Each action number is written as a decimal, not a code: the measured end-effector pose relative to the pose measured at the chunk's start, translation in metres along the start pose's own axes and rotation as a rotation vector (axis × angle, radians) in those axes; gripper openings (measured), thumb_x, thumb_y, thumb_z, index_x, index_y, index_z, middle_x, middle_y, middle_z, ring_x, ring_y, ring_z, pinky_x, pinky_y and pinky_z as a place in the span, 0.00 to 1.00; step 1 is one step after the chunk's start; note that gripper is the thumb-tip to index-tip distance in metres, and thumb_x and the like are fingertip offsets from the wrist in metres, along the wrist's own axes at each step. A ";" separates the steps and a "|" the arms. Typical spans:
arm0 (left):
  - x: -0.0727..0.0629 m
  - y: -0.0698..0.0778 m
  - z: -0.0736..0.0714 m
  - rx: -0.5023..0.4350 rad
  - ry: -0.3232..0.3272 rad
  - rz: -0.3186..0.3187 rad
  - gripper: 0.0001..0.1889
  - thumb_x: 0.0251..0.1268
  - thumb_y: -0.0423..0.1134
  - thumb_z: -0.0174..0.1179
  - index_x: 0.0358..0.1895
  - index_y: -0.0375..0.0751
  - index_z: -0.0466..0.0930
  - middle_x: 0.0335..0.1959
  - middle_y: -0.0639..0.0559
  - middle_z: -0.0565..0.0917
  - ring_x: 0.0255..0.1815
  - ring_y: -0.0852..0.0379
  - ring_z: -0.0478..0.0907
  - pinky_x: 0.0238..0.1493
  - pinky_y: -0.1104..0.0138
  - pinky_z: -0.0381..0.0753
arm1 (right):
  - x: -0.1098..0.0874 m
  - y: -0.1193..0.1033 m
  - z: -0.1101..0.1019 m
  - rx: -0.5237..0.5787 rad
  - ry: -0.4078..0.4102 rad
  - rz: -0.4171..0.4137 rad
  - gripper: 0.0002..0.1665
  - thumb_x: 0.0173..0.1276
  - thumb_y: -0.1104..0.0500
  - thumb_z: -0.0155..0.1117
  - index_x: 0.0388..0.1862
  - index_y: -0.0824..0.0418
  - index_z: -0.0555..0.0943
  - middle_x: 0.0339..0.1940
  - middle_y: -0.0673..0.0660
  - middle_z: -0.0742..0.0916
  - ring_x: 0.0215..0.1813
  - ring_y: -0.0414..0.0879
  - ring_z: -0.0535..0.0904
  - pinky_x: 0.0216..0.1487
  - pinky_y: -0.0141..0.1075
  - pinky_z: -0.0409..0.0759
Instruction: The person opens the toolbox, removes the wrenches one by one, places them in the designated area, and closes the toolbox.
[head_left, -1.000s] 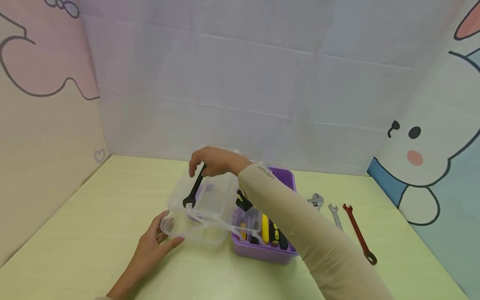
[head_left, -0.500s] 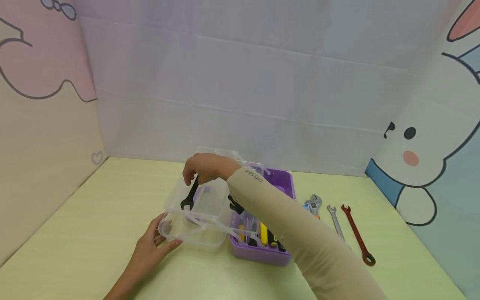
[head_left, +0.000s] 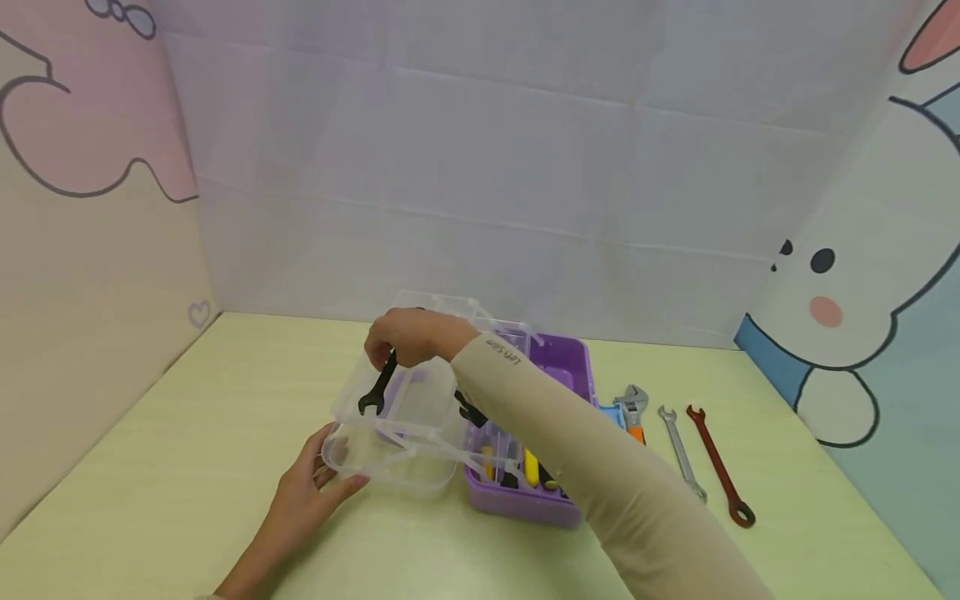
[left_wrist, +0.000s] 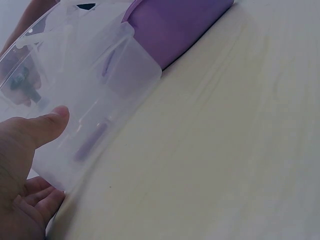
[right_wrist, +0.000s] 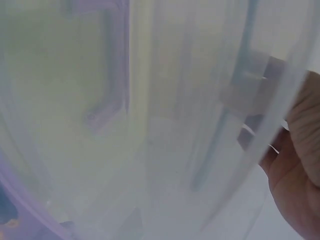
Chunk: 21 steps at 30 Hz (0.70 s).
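A purple toolbox [head_left: 517,504] stands open, its clear plastic lid [head_left: 397,482] swung out to the left with a clear tray [head_left: 438,408] raised above it. My left hand [head_left: 307,492] grips the lid's left end. In the left wrist view the thumb [left_wrist: 50,125] lies on the lid's wall and the fingertips curl at its lower edge. From above, my right hand [head_left: 412,333] holds a black open-ended wrench [head_left: 375,396] slanting down over the tray, jaw end lowest. Whether the wrench touches the tray cannot be told. The right wrist view shows mostly blurred clear plastic, with the hand [right_wrist: 295,165] behind it.
Right of the toolbox lie an adjustable wrench [head_left: 632,402], a silver wrench [head_left: 682,454] and a reddish-brown wrench [head_left: 720,467]. Several tools, one with a yellow handle [head_left: 531,468], sit inside the toolbox. The right sleeve [head_left: 585,458] hides part of it. A fabric wall stands behind the table.
My right hand has moved slightly left and down with the black wrench, then nearly stopped. The left hand and lid stay in place.
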<state>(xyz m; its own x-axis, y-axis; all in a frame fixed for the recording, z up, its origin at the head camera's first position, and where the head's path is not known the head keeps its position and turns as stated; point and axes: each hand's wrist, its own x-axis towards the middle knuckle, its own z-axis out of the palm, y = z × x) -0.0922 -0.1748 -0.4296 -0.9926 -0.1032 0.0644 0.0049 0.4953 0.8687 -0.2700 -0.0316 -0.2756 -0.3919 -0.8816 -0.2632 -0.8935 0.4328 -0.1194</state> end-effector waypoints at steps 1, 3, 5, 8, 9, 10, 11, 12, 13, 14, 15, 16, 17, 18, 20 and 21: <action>0.000 0.000 0.000 0.000 0.000 0.001 0.42 0.58 0.43 0.67 0.72 0.39 0.52 0.63 0.30 0.69 0.61 0.35 0.73 0.59 0.54 0.78 | 0.000 0.000 0.000 -0.005 0.003 -0.004 0.20 0.62 0.77 0.53 0.38 0.54 0.83 0.41 0.48 0.84 0.44 0.41 0.77 0.46 0.30 0.79; 0.000 0.000 0.000 -0.003 0.001 -0.001 0.43 0.58 0.43 0.67 0.72 0.39 0.52 0.63 0.30 0.69 0.61 0.35 0.73 0.59 0.54 0.78 | 0.001 -0.001 0.001 -0.015 0.006 -0.009 0.20 0.61 0.77 0.53 0.37 0.54 0.82 0.39 0.48 0.83 0.42 0.41 0.76 0.44 0.29 0.78; -0.001 0.001 0.000 -0.011 0.002 -0.002 0.43 0.58 0.43 0.68 0.72 0.39 0.52 0.63 0.30 0.69 0.61 0.35 0.73 0.59 0.54 0.78 | 0.001 -0.002 0.002 -0.025 0.004 -0.018 0.19 0.61 0.77 0.53 0.35 0.54 0.80 0.37 0.48 0.82 0.39 0.40 0.74 0.41 0.28 0.75; 0.000 0.000 0.001 -0.016 0.005 -0.008 0.43 0.58 0.42 0.68 0.72 0.39 0.52 0.63 0.30 0.69 0.61 0.35 0.73 0.60 0.54 0.78 | 0.002 -0.002 0.004 -0.034 0.002 -0.031 0.20 0.61 0.79 0.51 0.32 0.53 0.76 0.34 0.48 0.78 0.37 0.40 0.69 0.37 0.27 0.70; 0.000 0.000 0.001 -0.020 0.005 -0.010 0.43 0.57 0.42 0.68 0.72 0.39 0.52 0.63 0.29 0.69 0.61 0.34 0.73 0.59 0.54 0.78 | 0.002 -0.002 0.004 -0.035 0.002 -0.035 0.20 0.60 0.79 0.51 0.31 0.53 0.75 0.34 0.48 0.77 0.37 0.40 0.68 0.36 0.27 0.68; 0.000 0.000 0.001 -0.022 0.004 -0.012 0.42 0.58 0.42 0.68 0.72 0.39 0.52 0.63 0.29 0.69 0.61 0.34 0.73 0.59 0.54 0.79 | 0.002 -0.001 0.005 -0.034 0.005 -0.037 0.21 0.60 0.80 0.50 0.30 0.53 0.73 0.33 0.47 0.75 0.36 0.40 0.67 0.35 0.26 0.66; 0.000 -0.001 0.002 -0.024 0.002 -0.016 0.42 0.58 0.42 0.68 0.72 0.39 0.52 0.63 0.29 0.69 0.61 0.34 0.73 0.59 0.53 0.79 | 0.001 -0.001 0.005 -0.032 0.008 -0.034 0.21 0.59 0.80 0.49 0.29 0.52 0.72 0.32 0.47 0.74 0.36 0.40 0.66 0.34 0.26 0.64; 0.000 -0.001 0.002 -0.025 -0.002 -0.020 0.42 0.58 0.42 0.67 0.72 0.40 0.52 0.64 0.29 0.69 0.61 0.34 0.73 0.58 0.53 0.79 | 0.001 0.000 0.006 -0.021 0.011 -0.031 0.22 0.59 0.80 0.48 0.28 0.52 0.72 0.31 0.47 0.73 0.35 0.40 0.65 0.33 0.27 0.63; 0.000 -0.001 0.003 -0.027 -0.005 -0.023 0.42 0.58 0.42 0.67 0.72 0.40 0.52 0.64 0.29 0.69 0.61 0.34 0.73 0.58 0.53 0.79 | 0.000 0.000 0.006 -0.016 0.014 -0.033 0.23 0.58 0.81 0.48 0.27 0.52 0.72 0.30 0.48 0.72 0.34 0.40 0.64 0.32 0.27 0.62; 0.000 -0.002 0.003 -0.027 -0.008 -0.026 0.42 0.58 0.43 0.67 0.72 0.40 0.52 0.64 0.29 0.69 0.61 0.34 0.73 0.59 0.53 0.79 | 0.000 0.000 0.007 -0.007 0.019 -0.034 0.23 0.58 0.81 0.47 0.27 0.52 0.72 0.29 0.48 0.72 0.33 0.41 0.64 0.31 0.27 0.62; 0.000 -0.002 0.003 -0.027 -0.010 -0.027 0.42 0.58 0.43 0.67 0.72 0.40 0.52 0.64 0.29 0.68 0.61 0.34 0.73 0.59 0.53 0.79 | -0.001 0.001 0.007 -0.001 0.022 -0.035 0.24 0.57 0.82 0.47 0.26 0.52 0.73 0.29 0.47 0.73 0.32 0.40 0.64 0.31 0.27 0.62; 0.000 -0.002 0.004 -0.026 -0.011 -0.025 0.42 0.58 0.43 0.67 0.72 0.40 0.52 0.64 0.29 0.68 0.61 0.34 0.73 0.59 0.53 0.79 | -0.002 0.001 0.008 0.008 0.026 -0.036 0.24 0.57 0.82 0.47 0.26 0.52 0.73 0.28 0.47 0.73 0.32 0.40 0.64 0.30 0.27 0.62; 0.000 -0.002 0.004 -0.025 -0.010 -0.023 0.43 0.58 0.43 0.67 0.72 0.40 0.52 0.64 0.29 0.68 0.62 0.34 0.73 0.59 0.54 0.79 | -0.003 0.002 0.007 0.019 0.030 -0.036 0.24 0.57 0.82 0.47 0.25 0.52 0.74 0.27 0.48 0.74 0.31 0.41 0.64 0.30 0.27 0.62; 0.000 -0.001 0.004 -0.023 -0.009 -0.020 0.43 0.58 0.43 0.68 0.72 0.40 0.52 0.64 0.29 0.68 0.62 0.34 0.73 0.59 0.54 0.79 | -0.003 0.002 0.007 0.028 0.033 -0.039 0.24 0.58 0.82 0.46 0.25 0.53 0.74 0.27 0.48 0.74 0.30 0.41 0.64 0.30 0.28 0.62; 0.000 0.000 0.004 -0.025 -0.005 -0.009 0.43 0.58 0.43 0.68 0.72 0.39 0.52 0.64 0.29 0.69 0.61 0.34 0.73 0.59 0.54 0.79 | -0.004 0.002 0.007 0.039 0.038 -0.039 0.25 0.58 0.82 0.45 0.25 0.53 0.74 0.26 0.48 0.75 0.30 0.41 0.65 0.30 0.28 0.62; 0.001 0.000 0.004 -0.024 -0.004 -0.005 0.43 0.58 0.42 0.68 0.72 0.39 0.52 0.64 0.30 0.69 0.61 0.35 0.73 0.59 0.54 0.79 | -0.005 0.002 0.006 0.042 0.039 -0.038 0.25 0.58 0.83 0.45 0.24 0.53 0.74 0.26 0.48 0.74 0.30 0.41 0.64 0.30 0.28 0.62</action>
<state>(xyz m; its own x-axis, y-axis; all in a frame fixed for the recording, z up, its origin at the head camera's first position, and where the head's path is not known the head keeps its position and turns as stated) -0.0934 -0.1711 -0.4316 -0.9930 -0.1022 0.0586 0.0032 0.4738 0.8806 -0.2688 -0.0254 -0.2807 -0.3672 -0.9038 -0.2199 -0.8981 0.4060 -0.1690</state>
